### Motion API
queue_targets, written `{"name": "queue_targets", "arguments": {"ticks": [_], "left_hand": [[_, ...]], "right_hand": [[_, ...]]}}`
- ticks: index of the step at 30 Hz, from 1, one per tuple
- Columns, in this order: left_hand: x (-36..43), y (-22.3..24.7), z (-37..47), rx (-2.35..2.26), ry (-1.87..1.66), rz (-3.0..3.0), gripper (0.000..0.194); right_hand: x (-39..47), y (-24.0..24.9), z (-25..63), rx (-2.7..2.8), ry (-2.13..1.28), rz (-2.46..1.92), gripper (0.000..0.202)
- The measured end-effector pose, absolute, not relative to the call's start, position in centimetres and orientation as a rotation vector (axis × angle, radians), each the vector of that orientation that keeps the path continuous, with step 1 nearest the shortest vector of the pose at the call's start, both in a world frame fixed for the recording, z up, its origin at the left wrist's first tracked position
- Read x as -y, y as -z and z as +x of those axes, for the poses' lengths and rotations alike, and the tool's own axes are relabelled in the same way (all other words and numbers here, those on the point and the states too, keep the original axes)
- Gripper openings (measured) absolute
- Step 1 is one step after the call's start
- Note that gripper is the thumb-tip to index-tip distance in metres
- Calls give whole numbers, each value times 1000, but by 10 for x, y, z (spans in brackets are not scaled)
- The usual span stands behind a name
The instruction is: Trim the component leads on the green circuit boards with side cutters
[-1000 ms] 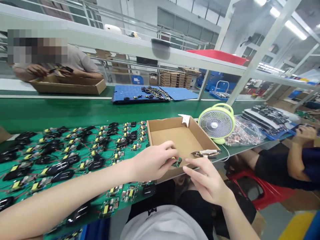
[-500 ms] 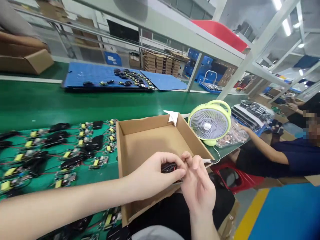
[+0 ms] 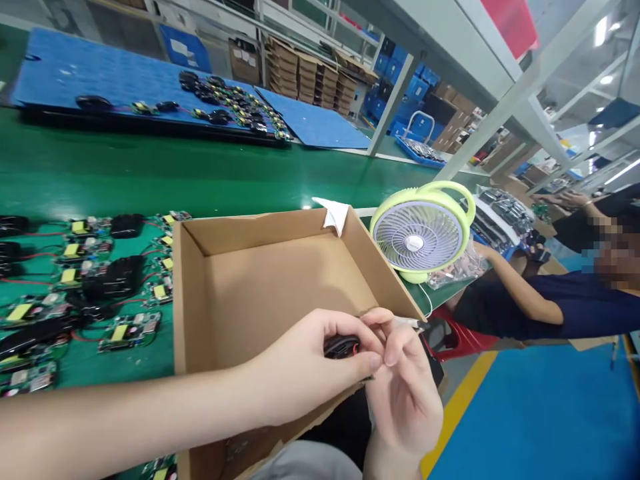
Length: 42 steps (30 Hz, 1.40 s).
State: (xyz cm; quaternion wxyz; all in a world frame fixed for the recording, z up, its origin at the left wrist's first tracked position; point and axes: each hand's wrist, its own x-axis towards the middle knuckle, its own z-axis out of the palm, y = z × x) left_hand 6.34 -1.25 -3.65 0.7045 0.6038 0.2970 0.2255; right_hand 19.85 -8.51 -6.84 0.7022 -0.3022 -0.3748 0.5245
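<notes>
My left hand point(image 3: 320, 360) is closed around a black cable bundle point(image 3: 341, 346) with a bit of red wire, above the near right part of an open cardboard box point(image 3: 280, 280). Beside it, my right hand point(image 3: 405, 380) has its palm turned up and its fingertips pinched close to the left fingertips. What the right fingertips hold, if anything, is too small and hidden to name. Left of the box, circuit boards point(image 3: 121, 332) with yellow parts and black cable bundles point(image 3: 120, 277) lie on the green bench.
A green-rimmed fan point(image 3: 417, 241) stands right of the box, near a clear plastic bag point(image 3: 457, 267). A white scrap point(image 3: 336, 215) hangs on the box's far corner. Blue boards point(image 3: 125, 73) with more circuit parts lie behind. Another person point(image 3: 560, 300) sits at the right.
The view has shifted, so the box and blue boards appear further left and closer. My right fingers have curled in to meet the left fingertips. The left hand still holds the bundle.
</notes>
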Motion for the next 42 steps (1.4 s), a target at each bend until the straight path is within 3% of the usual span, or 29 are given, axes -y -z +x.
{"name": "queue_targets", "arguments": {"ticks": [15,23,42], "left_hand": [[10,41,60,-567,-474,1193,17],[10,41,63,-560,-532,1119,6],[13,41,60,-484,-480,1083,8]], "right_hand": [[85,78,203,991,-1072,-780,15],[82,84,200,1009,-973,-843,16],[84,91,198,1045,-951,-810,18]]}}
